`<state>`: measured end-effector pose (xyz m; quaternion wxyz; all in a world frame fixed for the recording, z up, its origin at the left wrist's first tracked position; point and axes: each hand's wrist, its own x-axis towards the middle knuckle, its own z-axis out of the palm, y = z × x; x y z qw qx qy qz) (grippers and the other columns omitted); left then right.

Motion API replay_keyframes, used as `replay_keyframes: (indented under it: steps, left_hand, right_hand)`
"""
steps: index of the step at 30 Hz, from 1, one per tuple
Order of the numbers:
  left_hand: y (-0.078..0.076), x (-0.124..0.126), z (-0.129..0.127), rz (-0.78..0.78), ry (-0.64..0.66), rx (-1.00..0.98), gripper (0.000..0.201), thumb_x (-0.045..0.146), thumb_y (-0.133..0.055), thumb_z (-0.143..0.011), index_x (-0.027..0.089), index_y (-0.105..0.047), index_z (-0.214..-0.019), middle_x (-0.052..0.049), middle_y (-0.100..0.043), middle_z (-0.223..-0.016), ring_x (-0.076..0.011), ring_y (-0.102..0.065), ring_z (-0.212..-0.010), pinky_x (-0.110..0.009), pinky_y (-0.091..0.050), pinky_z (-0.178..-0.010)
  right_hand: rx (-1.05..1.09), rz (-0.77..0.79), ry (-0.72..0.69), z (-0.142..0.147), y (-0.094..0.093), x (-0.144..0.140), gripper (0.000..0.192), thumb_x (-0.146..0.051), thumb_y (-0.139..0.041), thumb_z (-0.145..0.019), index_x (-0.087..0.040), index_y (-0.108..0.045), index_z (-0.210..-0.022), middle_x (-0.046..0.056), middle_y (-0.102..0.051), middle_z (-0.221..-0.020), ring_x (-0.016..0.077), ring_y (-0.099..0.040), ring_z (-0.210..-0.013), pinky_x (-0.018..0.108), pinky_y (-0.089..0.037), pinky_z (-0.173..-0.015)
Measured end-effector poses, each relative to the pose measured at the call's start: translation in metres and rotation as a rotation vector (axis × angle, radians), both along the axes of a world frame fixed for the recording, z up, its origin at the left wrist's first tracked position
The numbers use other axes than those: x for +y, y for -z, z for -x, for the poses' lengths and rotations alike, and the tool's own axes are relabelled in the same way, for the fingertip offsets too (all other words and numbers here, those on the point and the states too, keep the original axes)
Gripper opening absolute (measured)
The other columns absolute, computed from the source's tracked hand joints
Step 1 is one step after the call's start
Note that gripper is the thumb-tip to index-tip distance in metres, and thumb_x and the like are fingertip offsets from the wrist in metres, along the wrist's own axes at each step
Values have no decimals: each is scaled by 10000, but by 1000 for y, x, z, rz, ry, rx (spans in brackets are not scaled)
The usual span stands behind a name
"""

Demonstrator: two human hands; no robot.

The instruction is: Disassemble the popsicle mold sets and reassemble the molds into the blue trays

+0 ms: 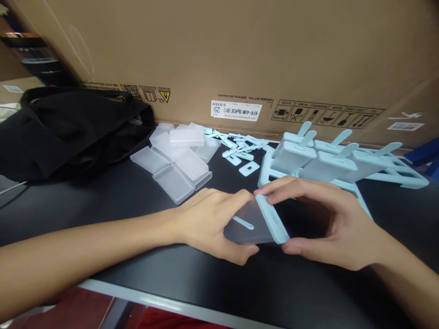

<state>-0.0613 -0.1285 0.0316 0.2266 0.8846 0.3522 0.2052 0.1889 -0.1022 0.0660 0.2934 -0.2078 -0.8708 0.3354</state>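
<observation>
My left hand (212,221) grips a frosted clear plastic mould cup (245,226) lying on its side above the black table (120,205). A light-blue stick is visible inside it. My right hand (329,224) pinches the light-blue lid (272,219) sitting at the cup's open end, thumb below and fingers above. Just behind my hands stands a light-blue rack (343,164) with several frosted cups in it, their blue handles sticking up.
A pile of empty frosted cups (178,157) lies at centre left, loose blue lids and sticks (240,148) beside it. A black bag (72,130) sits at far left. A big cardboard box (240,59) walls the back. The table's front edge (154,299) runs below my arms.
</observation>
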Motion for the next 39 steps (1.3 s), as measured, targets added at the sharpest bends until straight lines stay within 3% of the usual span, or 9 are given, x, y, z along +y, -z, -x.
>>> replay_keyframes:
  steps: [6,19,24,39]
  left_hand:
    - [3,0,0,-98,-29,-35,491,545,-626,-765,220,-444,-1085,40,-630,-734,-173,-632,-588,-242,-341,-474]
    - [1,1,2,-64,-60,-13,564,590,-612,-795,214,-443,-1180,29,-663,-778,-196,-666,-632,-256,-374,-496]
    - [-1,0,2,-25,-46,59,597,625,-581,-807,199,-439,-1200,18,-675,-785,-205,-665,-629,-265,-369,-497]
    - [-4,-3,-1,-4,-32,186,603,658,-544,-820,187,-431,-1179,15,-671,-715,-223,-655,-555,-276,-326,-454]
  right_hand:
    - [47,54,1,-1,8,3,586,-252,-866,-737,-330,-648,-1275,26,-698,-1257,206,-658,-1155,287,-525,-1008]
    - [115,114,-8,0,17,7,571,-262,-830,-781,-345,-656,-1318,44,-688,-1302,252,-626,-1218,372,-505,-1048]
    - [71,95,-16,0,13,9,584,-269,-843,-765,-377,-667,-1311,21,-707,-1279,222,-643,-1199,323,-513,-1026]
    - [21,1,22,0,10,8,635,-272,-925,-643,-320,-722,-1242,50,-758,-1168,244,-735,-1029,323,-600,-886]
